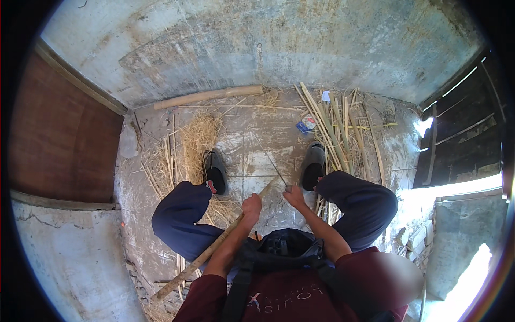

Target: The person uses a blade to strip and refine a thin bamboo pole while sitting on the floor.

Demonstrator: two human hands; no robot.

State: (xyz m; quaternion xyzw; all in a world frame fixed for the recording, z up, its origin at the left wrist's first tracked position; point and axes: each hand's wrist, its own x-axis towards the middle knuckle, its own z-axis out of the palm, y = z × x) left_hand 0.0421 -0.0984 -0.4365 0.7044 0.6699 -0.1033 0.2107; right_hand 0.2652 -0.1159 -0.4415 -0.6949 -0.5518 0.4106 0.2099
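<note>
My left hand (251, 205) is closed around a long bamboo pole (210, 251). The pole slants from beside my left hip up to a tip between my feet. To its right, my right hand (293, 197) grips a long, thin-bladed knife (276, 168). Its narrow dark blade points away and to the left, past the pole's far end. Fingers hide the knife's handle. Whether blade and pole touch, I cannot tell.
Split bamboo strips (335, 129) lie in a bundle beyond my right shoe (313, 166), near a blue and white packet (306, 124). Shavings (197, 142) pile by my left shoe (215, 172). A thick bamboo length (209, 96) lies along the wall (300, 43).
</note>
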